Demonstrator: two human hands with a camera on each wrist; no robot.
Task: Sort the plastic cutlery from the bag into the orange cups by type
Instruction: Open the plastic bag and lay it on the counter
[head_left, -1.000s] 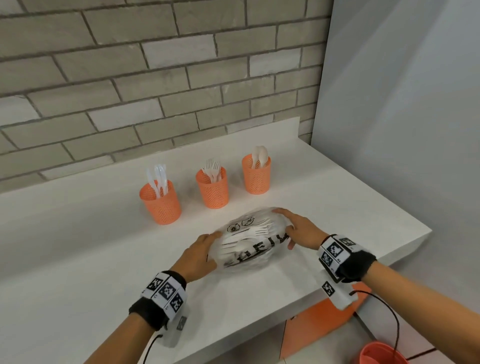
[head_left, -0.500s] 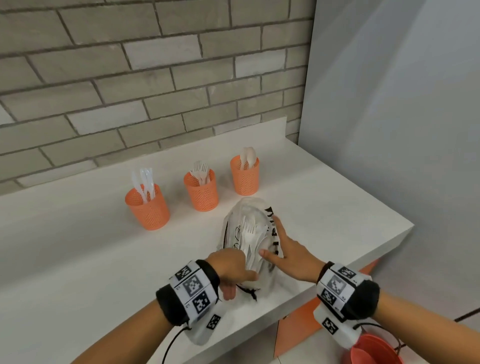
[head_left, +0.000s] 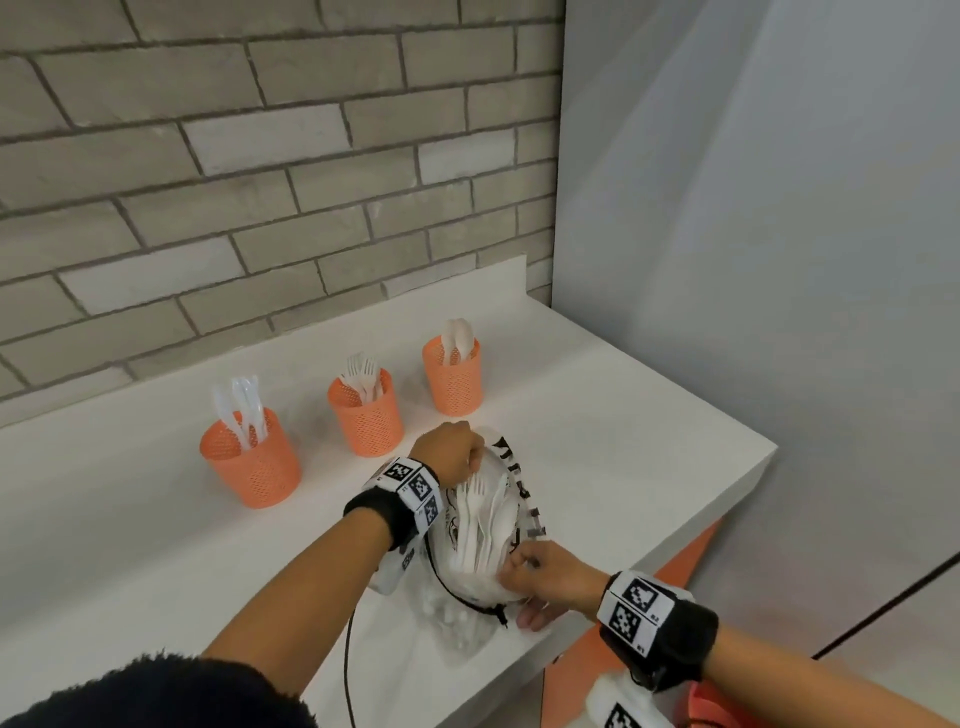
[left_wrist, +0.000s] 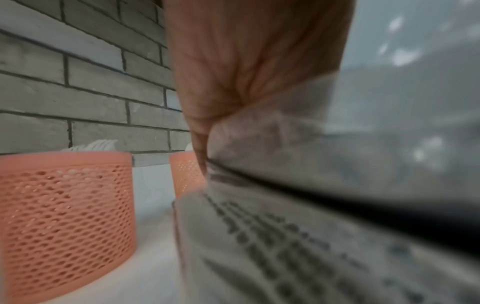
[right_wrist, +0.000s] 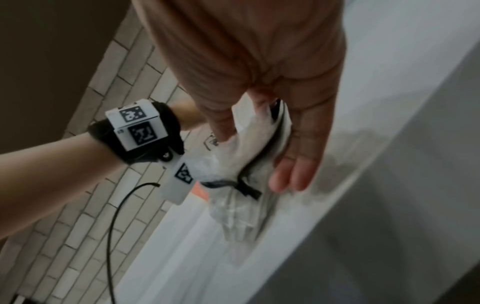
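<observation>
A clear plastic bag (head_left: 480, 587) with black print lies lengthwise on the white counter (head_left: 156, 545), and white forks (head_left: 475, 519) show through it. My left hand (head_left: 467, 462) grips the bag's far end; in the left wrist view its palm (left_wrist: 246, 72) closes over the crumpled bag (left_wrist: 285, 144). My right hand (head_left: 519, 564) pinches the bag's near end by the black drawstring (right_wrist: 244, 185), thumb and finger on the plastic (right_wrist: 249, 121). Behind stand three orange mesh cups: left (head_left: 249, 462) with knives, middle (head_left: 366, 415) with forks, right (head_left: 453, 376) with spoons.
A brick wall (head_left: 260, 208) backs the counter, and a grey panel (head_left: 779, 260) closes the right side. The counter's front edge (head_left: 597, 613) runs just past my right hand. A black cable (head_left: 347, 654) trails from my left wrist. An orange cabinet front (head_left: 649, 597) sits below.
My left hand went from the bag's near end to its far end and gripped it. My right hand left the bag's top and now pinches the near end.
</observation>
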